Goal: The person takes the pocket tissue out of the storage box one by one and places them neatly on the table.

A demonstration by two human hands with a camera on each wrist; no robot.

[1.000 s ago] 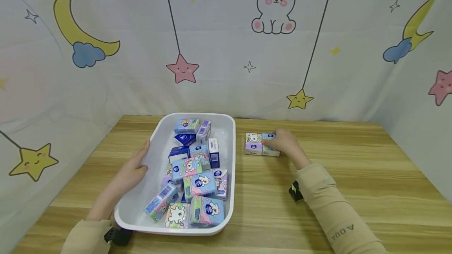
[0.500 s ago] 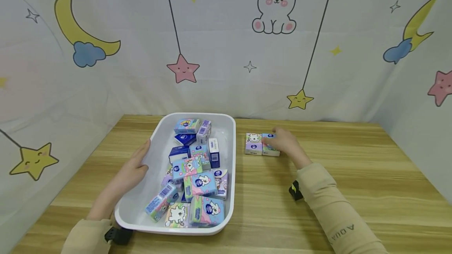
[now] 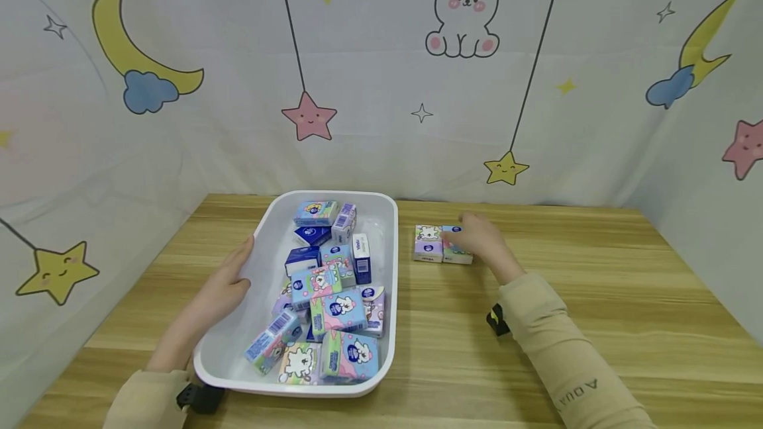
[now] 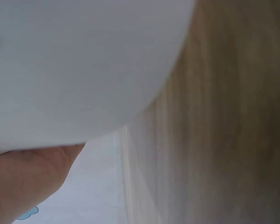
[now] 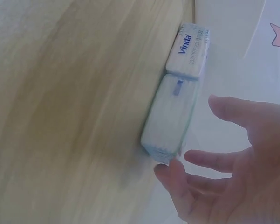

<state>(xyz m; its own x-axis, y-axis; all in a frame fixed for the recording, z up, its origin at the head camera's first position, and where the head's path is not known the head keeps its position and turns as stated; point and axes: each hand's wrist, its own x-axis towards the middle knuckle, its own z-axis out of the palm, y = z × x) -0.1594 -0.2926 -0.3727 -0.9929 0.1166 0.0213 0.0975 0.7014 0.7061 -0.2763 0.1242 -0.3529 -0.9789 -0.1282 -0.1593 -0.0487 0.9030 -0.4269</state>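
A white plastic bin (image 3: pixel 334 193) holds several small tissue packs (image 3: pixel 336 310) in blue, pink and purple wrappers. My left hand (image 3: pixel 223 286) lies along the bin's left rim with its fingers fairly straight. In the left wrist view only the bin's outer wall (image 4: pixel 84 60) and part of the left hand (image 4: pixel 23 177) show. Two packs stand side by side on the table right of the bin: a purple pack (image 3: pixel 428 243) and a blue-green pack (image 3: pixel 454 249). My right hand (image 3: pixel 479 240) rests over the blue-green pack (image 5: pixel 170 119), its fingers (image 5: pixel 214 158) loose and spread, one fingertip at the pack's end.
The wooden table (image 3: pixel 596 296) stretches out to the right of the two packs. A cloth backdrop (image 3: pixel 381 85) with stars, moons and a rabbit closes off the back and both sides.
The right hand has shifted very slightly left over the blue-green pack. The left hand, the bin and the packs have stayed in place.
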